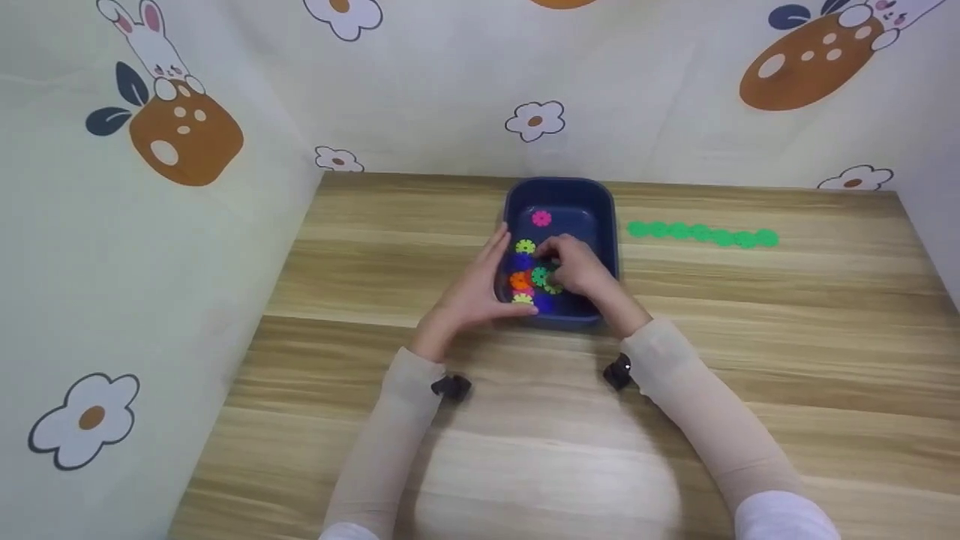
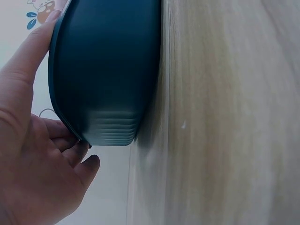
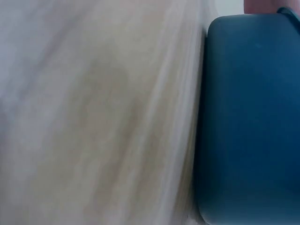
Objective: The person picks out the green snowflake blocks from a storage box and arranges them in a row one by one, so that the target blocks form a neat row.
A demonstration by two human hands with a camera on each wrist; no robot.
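A dark blue plastic tub (image 1: 559, 322) stands on the wooden table, with several small notched discs inside, mostly towards its near left part. Among them are a pink disc (image 1: 541, 218), an orange disc (image 1: 520, 281) and a green disc (image 1: 539, 277). My left hand (image 1: 474, 291) holds the tub's near left corner, thumb over the near rim and fingers along the left side. Over the tub, my right hand (image 1: 581, 268) reaches down with bent fingers beside the green disc. Its thumb and index fingertip appear apart. The right wrist view shows mainly the tub's outer wall (image 3: 253, 117).
To the right of the tub lies a wavy row of green discs (image 1: 701, 232) on the table (image 1: 750, 322). A patterned cloth wall (image 1: 442, 97) rises behind the table and along its left side. Each wrist carries a small black camera (image 1: 452, 387).
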